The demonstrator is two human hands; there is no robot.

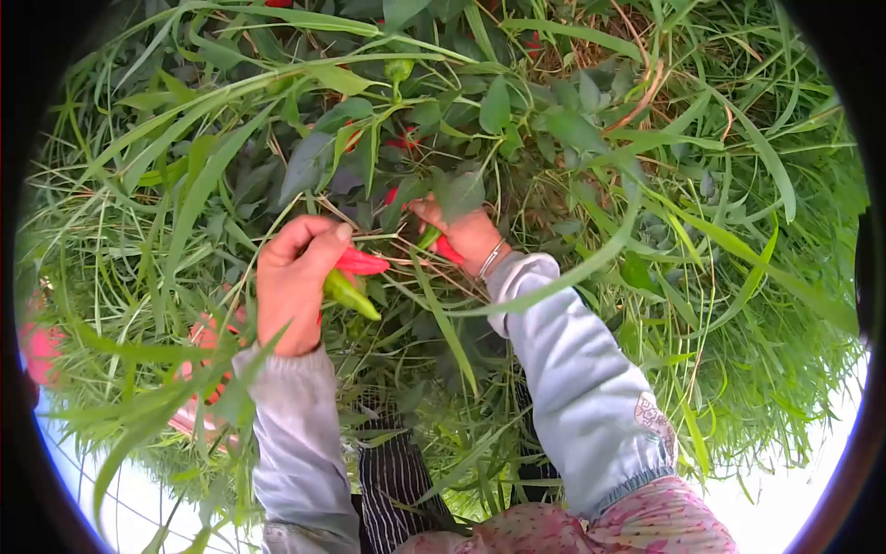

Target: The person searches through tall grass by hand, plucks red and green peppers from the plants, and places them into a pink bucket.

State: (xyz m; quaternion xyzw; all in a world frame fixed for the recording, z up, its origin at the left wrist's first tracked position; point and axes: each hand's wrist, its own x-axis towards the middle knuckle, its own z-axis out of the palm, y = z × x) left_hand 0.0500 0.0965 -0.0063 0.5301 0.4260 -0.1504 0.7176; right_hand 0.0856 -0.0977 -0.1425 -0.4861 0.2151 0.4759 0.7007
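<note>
red chillies (362,263) clenched in left hand (293,282)

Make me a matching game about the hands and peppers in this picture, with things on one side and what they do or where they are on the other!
Things:
1. left hand
2. right hand
3. bracelet
4. lone green pepper

Matches:
A. silvery, just beside a pale sleeve
B. near the picture's top, no hand touching it
C. holds a bunch of red and green peppers
D. pinches one red pepper

Pairs: 1-C, 2-D, 3-A, 4-B
</note>
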